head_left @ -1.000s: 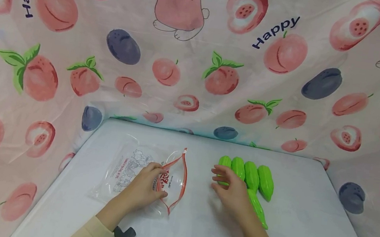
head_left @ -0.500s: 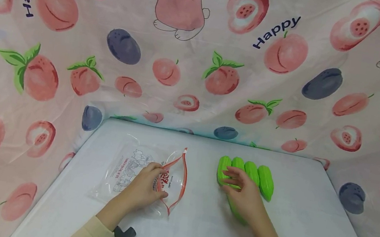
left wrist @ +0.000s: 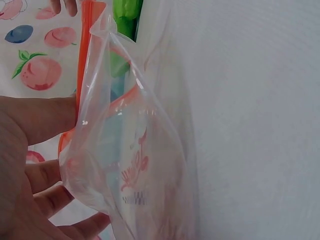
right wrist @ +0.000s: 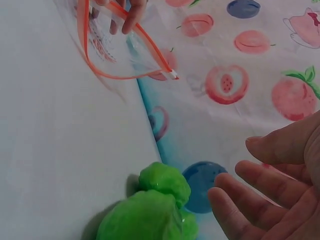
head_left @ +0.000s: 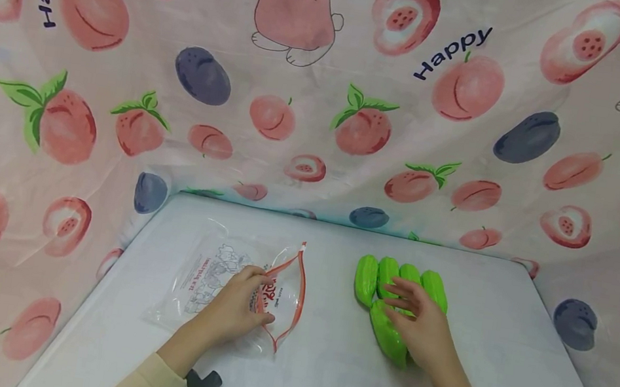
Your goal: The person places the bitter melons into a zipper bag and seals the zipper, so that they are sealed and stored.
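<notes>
My left hand (head_left: 238,302) holds a clear zip bag (head_left: 196,283) by the upper layer at its mouth, which gapes to the right. In the left wrist view the thumb lies against the orange zip strip (left wrist: 86,55), and the fingers are at the bag's film. Over several glossy green, ridged, long pieces (head_left: 365,279) that look like toy vegetables hovers my right hand (head_left: 419,324), fingers spread and slightly bent. It partly hides the back row and covers part of the front. The right wrist view shows lumpy green pieces (right wrist: 142,217) beside the fingers, nothing between them.
A white table (head_left: 313,379) bears everything. Behind it and at both sides hangs a pink cloth (head_left: 322,109) printed with fruit and rabbits. Dark curved pieces (head_left: 204,384) are attached at both wrists.
My right hand has moved to the right across the green pieces, uncovering the left ones and a front one. The left hand and the zip bag stay put.
</notes>
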### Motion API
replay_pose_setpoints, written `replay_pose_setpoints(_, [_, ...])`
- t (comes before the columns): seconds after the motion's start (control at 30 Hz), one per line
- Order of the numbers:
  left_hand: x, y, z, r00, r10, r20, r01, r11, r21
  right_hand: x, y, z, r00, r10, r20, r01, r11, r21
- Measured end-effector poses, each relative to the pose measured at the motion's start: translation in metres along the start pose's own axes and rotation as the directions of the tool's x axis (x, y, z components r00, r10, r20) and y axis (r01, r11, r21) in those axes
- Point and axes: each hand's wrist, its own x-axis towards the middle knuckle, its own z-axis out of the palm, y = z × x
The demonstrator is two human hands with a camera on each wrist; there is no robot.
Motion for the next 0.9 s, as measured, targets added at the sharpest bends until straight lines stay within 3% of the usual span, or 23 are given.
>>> replay_pose_setpoints(0.6, [0.000,0.000,0.000,1.000,0.013,-0.001,-0.013,1.000,0.003,-0.012,0.030,-0.026,0.998,-0.009,-0.063,-0.001,0.989,-0.149])
replay_pose_setpoints(0.9, [-0.001,0.000,0.000,1.000,0.018,-0.009,-0.018,1.000,0.008,-0.017,0.042,-0.038,0.997,0.056,-0.048,-0.064,0.981,-0.186])
